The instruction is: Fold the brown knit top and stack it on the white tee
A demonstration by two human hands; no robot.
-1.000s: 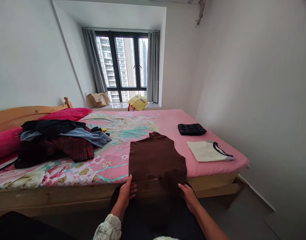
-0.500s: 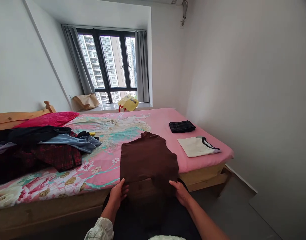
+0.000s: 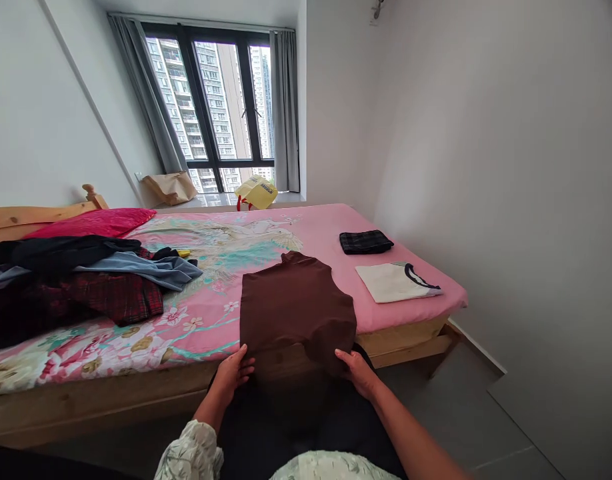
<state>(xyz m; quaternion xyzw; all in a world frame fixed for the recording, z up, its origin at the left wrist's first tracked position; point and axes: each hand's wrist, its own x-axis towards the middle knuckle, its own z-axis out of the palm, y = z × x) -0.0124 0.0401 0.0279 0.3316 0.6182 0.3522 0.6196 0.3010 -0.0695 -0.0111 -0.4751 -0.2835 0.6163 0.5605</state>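
A dark brown high-necked top (image 3: pixel 296 303) lies spread over the near edge of the bed, its collar pointing away from me. Its lower part hangs over the edge toward my lap. My left hand (image 3: pixel 232 372) pinches the garment's left side, thumb on top. On the opposite side, my right hand (image 3: pixel 356 373) is closed on the fabric, which bunches a little beside it. To the right lie a folded cream T-shirt (image 3: pixel 393 283) with a dark neckband and a folded black checked cloth (image 3: pixel 366 242).
A heap of clothes (image 3: pixel 101 273), with dark, blue and red plaid pieces, covers the bed's left side by a pink pillow (image 3: pixel 96 222). On the window ledge are a brown paper bag (image 3: pixel 170 188) and a yellow bag (image 3: pixel 257 192). A wall stands at right.
The view has tilted slightly downward. My right hand has shifted a little inward, and the fabric near it is more bunched. Both hands keep hold of the brown top.
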